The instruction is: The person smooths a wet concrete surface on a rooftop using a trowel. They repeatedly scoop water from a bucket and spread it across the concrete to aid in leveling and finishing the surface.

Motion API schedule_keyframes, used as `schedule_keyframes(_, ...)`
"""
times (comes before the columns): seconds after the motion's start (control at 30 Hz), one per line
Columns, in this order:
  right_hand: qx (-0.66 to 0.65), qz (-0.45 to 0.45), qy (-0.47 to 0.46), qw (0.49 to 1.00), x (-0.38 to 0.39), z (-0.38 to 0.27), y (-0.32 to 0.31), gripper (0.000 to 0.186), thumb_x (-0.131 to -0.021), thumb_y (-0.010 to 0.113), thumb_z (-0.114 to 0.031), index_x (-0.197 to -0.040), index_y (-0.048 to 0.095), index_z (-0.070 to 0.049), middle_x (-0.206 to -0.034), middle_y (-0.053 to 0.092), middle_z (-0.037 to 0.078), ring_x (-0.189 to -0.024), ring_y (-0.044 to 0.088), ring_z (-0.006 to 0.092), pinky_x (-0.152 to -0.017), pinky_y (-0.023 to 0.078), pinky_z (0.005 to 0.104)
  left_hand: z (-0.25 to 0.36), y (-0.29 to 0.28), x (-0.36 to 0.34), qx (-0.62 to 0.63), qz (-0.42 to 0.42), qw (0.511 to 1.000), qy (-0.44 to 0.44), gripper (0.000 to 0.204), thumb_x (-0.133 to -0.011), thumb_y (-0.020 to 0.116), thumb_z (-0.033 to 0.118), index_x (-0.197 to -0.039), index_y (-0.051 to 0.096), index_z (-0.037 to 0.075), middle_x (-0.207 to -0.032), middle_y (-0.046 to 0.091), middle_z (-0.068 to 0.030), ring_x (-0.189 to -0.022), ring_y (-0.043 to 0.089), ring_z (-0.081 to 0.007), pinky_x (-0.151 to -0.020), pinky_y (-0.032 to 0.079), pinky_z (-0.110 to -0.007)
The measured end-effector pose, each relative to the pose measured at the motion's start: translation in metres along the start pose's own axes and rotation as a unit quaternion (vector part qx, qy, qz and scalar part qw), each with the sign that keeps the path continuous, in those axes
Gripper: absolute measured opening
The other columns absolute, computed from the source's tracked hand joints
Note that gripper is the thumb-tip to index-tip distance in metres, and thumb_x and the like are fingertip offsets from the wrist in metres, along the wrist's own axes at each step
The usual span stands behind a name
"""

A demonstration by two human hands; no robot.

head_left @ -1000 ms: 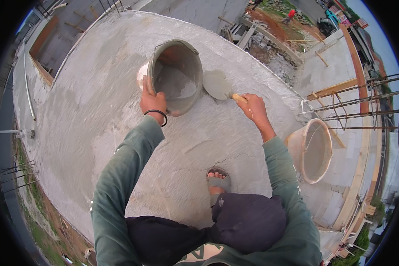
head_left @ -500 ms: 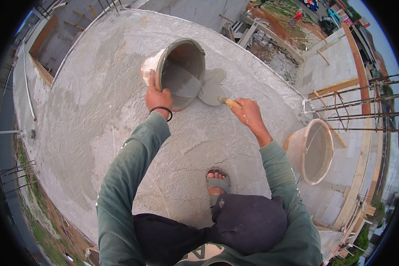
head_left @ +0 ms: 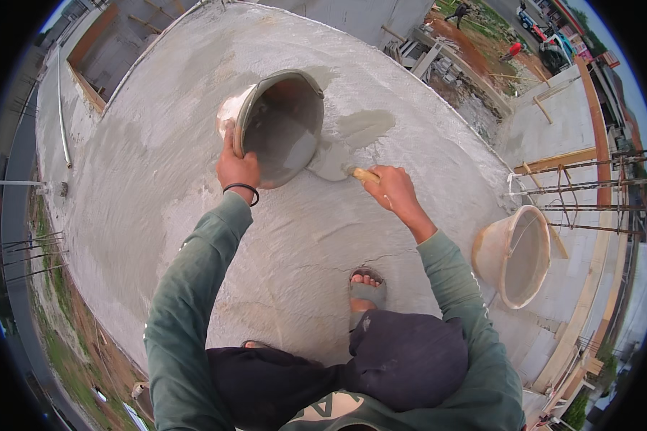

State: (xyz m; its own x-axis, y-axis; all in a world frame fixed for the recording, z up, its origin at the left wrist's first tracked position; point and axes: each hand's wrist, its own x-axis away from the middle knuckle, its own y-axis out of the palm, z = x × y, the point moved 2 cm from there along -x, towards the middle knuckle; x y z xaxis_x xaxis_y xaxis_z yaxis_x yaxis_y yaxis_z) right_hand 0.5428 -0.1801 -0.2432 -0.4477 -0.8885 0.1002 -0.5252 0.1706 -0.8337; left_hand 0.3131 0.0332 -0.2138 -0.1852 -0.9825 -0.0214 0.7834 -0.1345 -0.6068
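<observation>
My left hand [head_left: 238,169] grips the near rim of a tilted bucket [head_left: 246,118], whose mouth faces right. Thin grey cement slurry [head_left: 287,147] lies inside it. In my right hand [head_left: 394,188] is the wooden handle of a trowel [head_left: 365,175]; its blade, coated in slurry, lies at the bucket's lip, so its outline is hard to make out. A wet patch of slurry [head_left: 368,126] spreads on the rough concrete slab [head_left: 287,244] just beyond the blade.
A second bucket [head_left: 490,248] stands to my right, grey inside. Rebar [head_left: 589,185] juts in near the slab's right edge, beside timber formwork [head_left: 595,122]. At far left is a board-framed opening [head_left: 86,82]. My sandalled foot [head_left: 367,291] rests on the slab, which has cracks near it.
A fresh wet patch of slurry now shows to the right of the bucket. The bucket and trowel sit slightly further left in view, still held, and the bucket's mouth has turned a little.
</observation>
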Motion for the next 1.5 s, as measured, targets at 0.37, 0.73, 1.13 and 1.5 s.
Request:
schedule_keyframes(0.37,0.037,0.035,-0.004,0.999,0.001,-0.033,0.018,0.027,-0.082,0.068,-0.025,-0.1,0.071,-0.004,-0.076,0.069,0.019,-0.071,0.067,0.0392,-0.063,0.053,0.0475,-0.056,-0.067,0.004,-0.016,0.068,0.997,-0.043,0.08,-0.077,0.059,0.005,-0.15,0.04,0.03,-0.114,0.068,-0.0231,-0.105,0.066,-0.0392,-0.09,0.052,-0.043)
schedule_keyframes(0.73,0.095,0.139,0.06,0.984,-0.003,-0.007,0.012,0.028,-0.084,0.067,-0.027,-0.102,0.069,-0.004,-0.082,0.07,0.021,-0.077,0.068,0.0402,-0.065,0.054,0.0487,-0.108,-0.116,0.0,0.039,0.113,0.991,-0.06,0.069,-0.078,0.059,0.004,-0.145,0.047,0.015,-0.121,0.065,-0.0195,-0.109,0.066,-0.0328,-0.091,0.052,-0.042)
schedule_keyframes(1.13,0.037,0.064,-0.121,0.99,-0.145,-0.028,0.054,0.034,-0.084,0.072,-0.032,-0.11,0.071,-0.009,-0.092,0.072,0.016,-0.086,0.068,0.0365,-0.075,0.053,0.0447,-0.153,-0.231,0.094,0.403,0.073,0.844,-0.346,0.057,-0.086,0.05,0.001,-0.14,0.035,0.012,-0.127,0.051,-0.0134,-0.113,0.058,-0.0344,-0.09,0.056,-0.06)
schedule_keyframes(1.5,0.099,-0.069,-0.308,0.944,-0.251,-0.112,0.082,0.036,-0.081,0.075,-0.033,-0.113,0.072,-0.018,-0.089,0.072,0.01,-0.086,0.067,0.0318,-0.076,0.052,0.0424,-0.18,-0.254,0.176,0.424,0.167,0.797,-0.396,0.046,-0.087,0.052,0.002,-0.131,0.043,0.011,-0.119,0.054,-0.0093,-0.109,0.059,-0.0308,-0.091,0.056,-0.058)
